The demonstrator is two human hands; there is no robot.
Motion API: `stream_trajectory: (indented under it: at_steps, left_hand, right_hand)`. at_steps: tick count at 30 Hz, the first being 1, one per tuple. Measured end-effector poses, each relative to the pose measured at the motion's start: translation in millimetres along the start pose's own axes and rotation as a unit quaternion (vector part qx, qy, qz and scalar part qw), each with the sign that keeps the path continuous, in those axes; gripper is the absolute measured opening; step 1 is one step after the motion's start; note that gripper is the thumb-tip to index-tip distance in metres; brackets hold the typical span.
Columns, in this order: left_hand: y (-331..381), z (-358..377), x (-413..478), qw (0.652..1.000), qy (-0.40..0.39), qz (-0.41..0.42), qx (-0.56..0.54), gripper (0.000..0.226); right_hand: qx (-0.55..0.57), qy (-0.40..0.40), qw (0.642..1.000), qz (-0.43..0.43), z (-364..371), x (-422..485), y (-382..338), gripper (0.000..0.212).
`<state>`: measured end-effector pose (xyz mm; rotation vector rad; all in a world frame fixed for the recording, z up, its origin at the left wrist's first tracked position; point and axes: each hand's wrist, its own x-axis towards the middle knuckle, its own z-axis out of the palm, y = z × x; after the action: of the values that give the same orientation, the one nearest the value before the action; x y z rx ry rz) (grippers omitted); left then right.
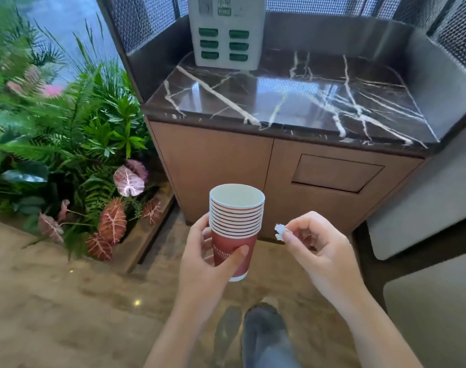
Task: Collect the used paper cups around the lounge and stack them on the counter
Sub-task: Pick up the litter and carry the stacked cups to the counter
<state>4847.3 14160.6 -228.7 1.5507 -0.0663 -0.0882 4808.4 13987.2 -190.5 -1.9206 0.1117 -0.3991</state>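
A stack of several red paper cups [236, 216] with white rims stands upright in my left hand [208, 258], which wraps the bottom cup from the left, thumb across its front. My right hand [317, 248] is just right of the stack, apart from it, pinching a small white scrap of paper [279, 231] between thumb and forefinger. The counter [293, 102], dark brown marble with white veins, lies ahead and above the cups; no cups stand on it.
A white charging station with green slots [226, 30] stands at the counter's back left. Wooden cabinet doors [213, 166] with a flap [335, 172] are below the top. Leafy plants [67, 144] fill the left; a grey seat [423, 197] sits right. My shoe [263, 320] is on the marble floor.
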Motion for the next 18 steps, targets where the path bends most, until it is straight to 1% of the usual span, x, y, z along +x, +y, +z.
stream_trajectory:
  at_steps: [7,10,14,18]
  left_hand:
    - [13.5,78.8,117.9,0.998,-0.048,0.023,0.017,0.065]
    - [29.1,115.2,168.4,0.997,-0.069,0.043,0.014,0.064]
    - [34.5,153.3,218.4,0.995,-0.080,0.054,-0.005,0.068]
    - [26.3,175.3,255.1,0.995,-0.094,0.033,-0.023,0.067]
  right_hand:
    - [-0.020,0.079,0.997,0.010,-51.5,108.7,32.7,0.018]
    - [-0.018,0.118,0.993,0.013,-79.2,154.3,37.9,0.011]
    - [-0.018,0.134,0.991,0.022,-105.2,201.4,49.4,0.005]
    - [-0.019,0.151,0.988,0.039,-117.4,237.3,65.5,0.008]
